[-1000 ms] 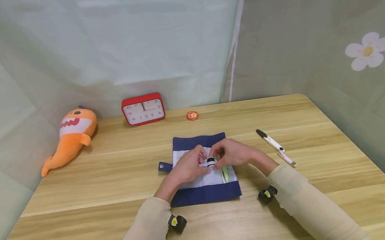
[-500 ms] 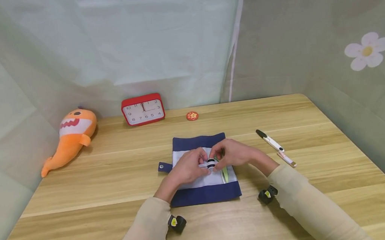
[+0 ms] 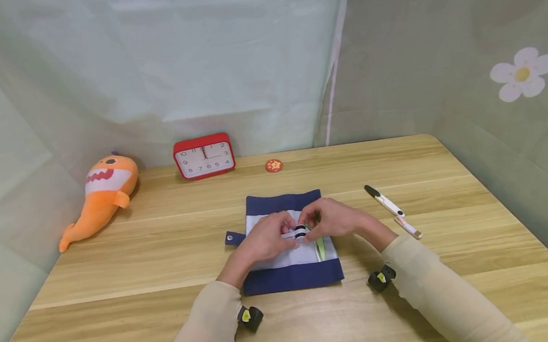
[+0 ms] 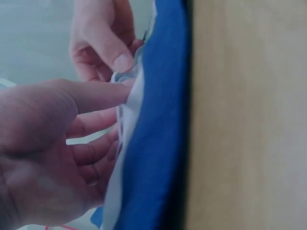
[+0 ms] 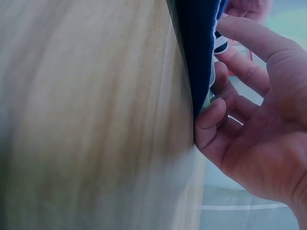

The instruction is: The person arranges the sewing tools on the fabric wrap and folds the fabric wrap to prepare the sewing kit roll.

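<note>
A navy fabric roll-up pouch (image 3: 292, 278) lies unrolled on the table, its pale lining facing up. Near its middle, a small spool of black thread (image 3: 300, 229) with white ends sits under a white elastic band (image 3: 287, 235). My left hand (image 3: 266, 239) pinches the band just left of the spool; its thumb presses at the lining in the left wrist view. From the right, my right hand (image 3: 331, 217) holds the spool between thumb and forefinger, its other fingers curled by the pouch edge (image 5: 204, 72). A flat green item (image 3: 320, 249) shows in the lining beside it, partly covered.
To the right lie a white, dark-ended slim tool (image 3: 385, 201) and a small pinkish-white strip (image 3: 408, 227). Along the back stand an orange plush shark (image 3: 104, 195), a red clock (image 3: 204, 156) and a round red badge (image 3: 274, 165). A snap strap (image 3: 235, 238) sticks out left.
The spool has turned slightly under the band, with more black thread showing below the band than a second ago. Both hands stay almost in place.
</note>
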Available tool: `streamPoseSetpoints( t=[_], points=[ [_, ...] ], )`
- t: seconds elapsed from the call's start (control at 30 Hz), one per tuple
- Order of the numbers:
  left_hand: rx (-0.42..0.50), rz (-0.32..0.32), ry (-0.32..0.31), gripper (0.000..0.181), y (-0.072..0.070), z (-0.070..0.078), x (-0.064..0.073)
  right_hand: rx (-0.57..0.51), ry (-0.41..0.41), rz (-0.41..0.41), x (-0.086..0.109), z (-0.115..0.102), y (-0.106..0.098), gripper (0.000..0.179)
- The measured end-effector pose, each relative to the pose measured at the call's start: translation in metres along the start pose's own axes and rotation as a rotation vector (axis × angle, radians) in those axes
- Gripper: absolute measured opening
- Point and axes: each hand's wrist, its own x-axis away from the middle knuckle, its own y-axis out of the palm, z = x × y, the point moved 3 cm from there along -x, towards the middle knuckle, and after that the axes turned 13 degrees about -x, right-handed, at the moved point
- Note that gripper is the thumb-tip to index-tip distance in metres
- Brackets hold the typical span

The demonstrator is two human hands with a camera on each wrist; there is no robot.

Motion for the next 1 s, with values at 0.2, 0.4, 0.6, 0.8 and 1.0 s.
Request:
streamPoseSetpoints(
  t=[0.2,0.4,0.6,0.8,1.0],
  points=[
    [-0.021,-0.032,0.001,0.020,-0.007,-0.004,0.003,-0.013,0.000,-0.008,-0.001,0.002,0.000,0.021],
    [-0.030,-0.027,0.010,0.016,-0.008,-0.006,0.003,-0.008,0.000,-0.012,-0.002,0.003,-0.001,0.021],
    [-0.038,-0.016,0.016,0.015,-0.006,-0.005,0.001,0.002,-0.005,-0.011,-0.001,0.003,-0.003,0.023],
    [-0.058,-0.011,0.036,0.013,-0.008,-0.004,0.001,0.023,-0.006,-0.016,0.000,0.001,-0.007,0.023],
    [-0.109,0.012,0.019,0.011,-0.008,-0.006,0.005,0.007,0.015,0.106,0.018,-0.006,-0.035,0.028]
  ],
)
